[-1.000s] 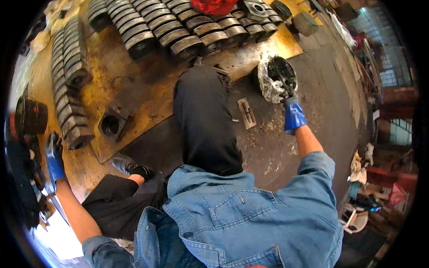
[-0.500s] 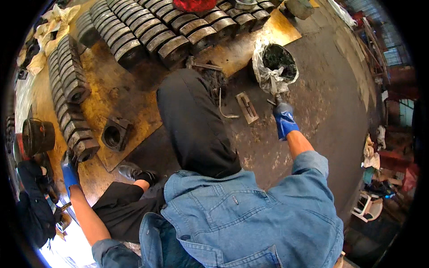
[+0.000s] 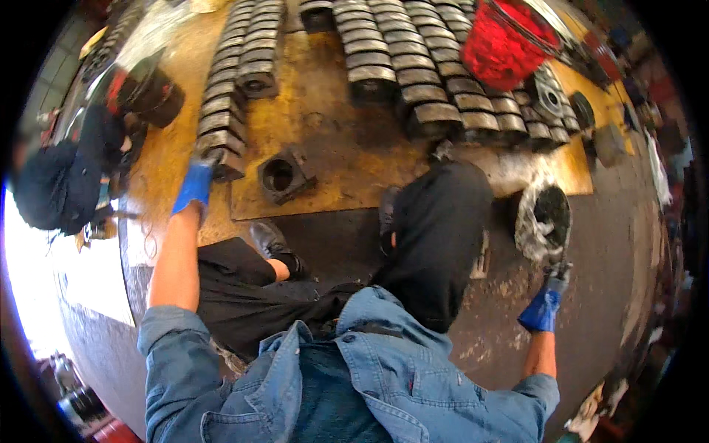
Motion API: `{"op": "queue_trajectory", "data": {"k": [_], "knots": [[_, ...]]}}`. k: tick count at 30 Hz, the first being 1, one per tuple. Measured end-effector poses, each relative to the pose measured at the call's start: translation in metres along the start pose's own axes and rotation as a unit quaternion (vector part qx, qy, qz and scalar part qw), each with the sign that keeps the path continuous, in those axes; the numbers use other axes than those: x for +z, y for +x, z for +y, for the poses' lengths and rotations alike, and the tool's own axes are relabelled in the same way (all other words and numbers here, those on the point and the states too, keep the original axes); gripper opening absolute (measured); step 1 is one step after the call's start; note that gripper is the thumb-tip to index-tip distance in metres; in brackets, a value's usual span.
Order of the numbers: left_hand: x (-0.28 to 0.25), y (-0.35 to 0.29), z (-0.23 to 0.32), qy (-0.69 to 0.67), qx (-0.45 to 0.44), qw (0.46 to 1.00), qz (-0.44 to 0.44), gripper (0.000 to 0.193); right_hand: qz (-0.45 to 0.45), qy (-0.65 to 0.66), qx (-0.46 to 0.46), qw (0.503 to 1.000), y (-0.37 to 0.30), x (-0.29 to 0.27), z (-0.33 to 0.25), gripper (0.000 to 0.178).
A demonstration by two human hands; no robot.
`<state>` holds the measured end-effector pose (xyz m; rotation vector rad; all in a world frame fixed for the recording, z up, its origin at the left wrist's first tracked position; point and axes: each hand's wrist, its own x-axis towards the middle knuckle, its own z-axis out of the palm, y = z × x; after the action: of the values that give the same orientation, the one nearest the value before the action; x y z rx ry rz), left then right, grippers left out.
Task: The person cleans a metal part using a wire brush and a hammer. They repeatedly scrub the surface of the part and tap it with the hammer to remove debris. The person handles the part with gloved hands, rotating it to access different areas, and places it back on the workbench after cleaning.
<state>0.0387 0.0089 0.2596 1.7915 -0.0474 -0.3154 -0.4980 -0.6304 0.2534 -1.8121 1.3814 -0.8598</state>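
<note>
Left hand (image 3: 195,186), blue-gloved: fingers curled on the end ring (image 3: 221,159) of a ring row. Right hand (image 3: 543,306), gloved: closed on a tool; pot (image 3: 545,221) just beyond it. Block (image 3: 284,176) right of left hand.

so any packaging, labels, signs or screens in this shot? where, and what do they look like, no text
No labels, signs or screens readable.
Bag-lined container: on the floor by the right hand, round, whitish plastic wrap, dark contents.
Red bucket: top right, beside the rows of metal blocks, round.
Left hand: blue glove, at the left row of blocks.
</note>
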Motion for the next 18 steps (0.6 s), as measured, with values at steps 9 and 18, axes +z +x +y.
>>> {"op": "queue_trajectory", "data": {"k": [9,18], "knots": [[-0.037,-0.019,-0.038,0.002,-0.070,0.997,0.040,0.046,-0.192,0.141,-0.144,0.960,0.036,0.165,-0.258,0.042],[-0.131,0.035,-0.180,0.260,-0.167,0.949,0.059,0.054,-0.420,0.263,-0.170,0.852,-0.116,0.370,-0.363,0.027]]}}
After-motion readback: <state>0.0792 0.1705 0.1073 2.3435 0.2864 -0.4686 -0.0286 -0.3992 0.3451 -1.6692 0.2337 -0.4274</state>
